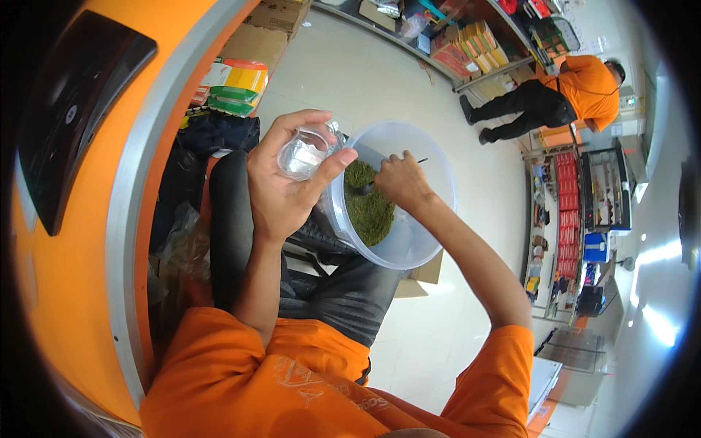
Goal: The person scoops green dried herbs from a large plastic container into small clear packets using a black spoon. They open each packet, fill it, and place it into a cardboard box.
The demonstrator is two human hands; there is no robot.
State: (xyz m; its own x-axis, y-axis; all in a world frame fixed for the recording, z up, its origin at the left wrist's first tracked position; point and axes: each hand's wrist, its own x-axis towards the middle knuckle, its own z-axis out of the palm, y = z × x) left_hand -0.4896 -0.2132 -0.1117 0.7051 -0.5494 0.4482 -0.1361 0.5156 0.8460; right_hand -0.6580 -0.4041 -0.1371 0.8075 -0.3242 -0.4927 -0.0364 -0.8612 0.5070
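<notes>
In my left hand [290, 175] is a small clear plastic cup [305, 153], held between thumb and fingers just left of a large bucket. My right hand [402, 180] grips the handle of a black spoon [364, 189], whose bowl rests at the green stuff. This translucent plastic bucket [405, 257] stands tilted before me and holds a crumbly green herb-like material [372, 219] along its left side. What lies inside the cup cannot be made out clearly.
An orange counter [71, 274] with a metal edge curves along the left. Cardboard boxes [257, 41] stand beyond it. A co-worker in an orange shirt [589, 87] stands at the upper right, near shelves [567, 219] with red packs. A cardboard box [430, 271] sits behind the bucket.
</notes>
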